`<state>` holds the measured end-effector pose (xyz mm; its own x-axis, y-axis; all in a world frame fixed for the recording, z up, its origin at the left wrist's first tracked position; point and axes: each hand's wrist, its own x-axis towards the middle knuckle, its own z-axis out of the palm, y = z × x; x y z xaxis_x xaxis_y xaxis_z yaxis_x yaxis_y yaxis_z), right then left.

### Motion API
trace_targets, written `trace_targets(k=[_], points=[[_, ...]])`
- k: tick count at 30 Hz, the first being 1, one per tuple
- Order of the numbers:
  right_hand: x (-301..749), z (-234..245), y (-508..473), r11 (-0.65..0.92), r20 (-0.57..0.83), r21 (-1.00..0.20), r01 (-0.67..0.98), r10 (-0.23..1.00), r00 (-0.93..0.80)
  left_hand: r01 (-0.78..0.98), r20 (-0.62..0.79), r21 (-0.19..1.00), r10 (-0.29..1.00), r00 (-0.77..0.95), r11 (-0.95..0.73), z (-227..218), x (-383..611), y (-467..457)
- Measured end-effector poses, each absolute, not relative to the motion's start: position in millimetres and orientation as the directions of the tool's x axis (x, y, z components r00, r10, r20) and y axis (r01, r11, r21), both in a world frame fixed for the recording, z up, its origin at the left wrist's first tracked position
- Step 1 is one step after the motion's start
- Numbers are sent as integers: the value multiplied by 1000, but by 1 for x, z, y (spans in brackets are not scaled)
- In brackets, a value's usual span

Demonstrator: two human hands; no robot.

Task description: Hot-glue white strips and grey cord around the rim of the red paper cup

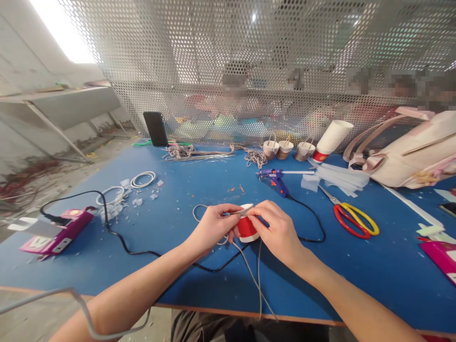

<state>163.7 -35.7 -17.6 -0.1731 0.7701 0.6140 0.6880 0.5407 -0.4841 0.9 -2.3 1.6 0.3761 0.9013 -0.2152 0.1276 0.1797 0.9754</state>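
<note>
A small red paper cup with a white rim is held between both hands over the blue table. My left hand pinches the rim on the left side, fingers closed. My right hand grips the cup's right side, fingers curled round it. A thin pale cord runs from the cup down toward me over the table edge, and a loop of it lies to the left of my hands.
A blue glue gun lies behind the cup, its black cable looping right. Red and yellow scissors lie to the right. Small cups, stacked paper cups, a pale bag, a phone and a pink device stand around.
</note>
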Motion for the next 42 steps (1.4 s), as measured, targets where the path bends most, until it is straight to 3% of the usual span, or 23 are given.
trace_targets(k=[42], points=[[163,-15,-36,535,647,-449,715,747,-153,176,-188,976,915,357,132,1,2,-3]])
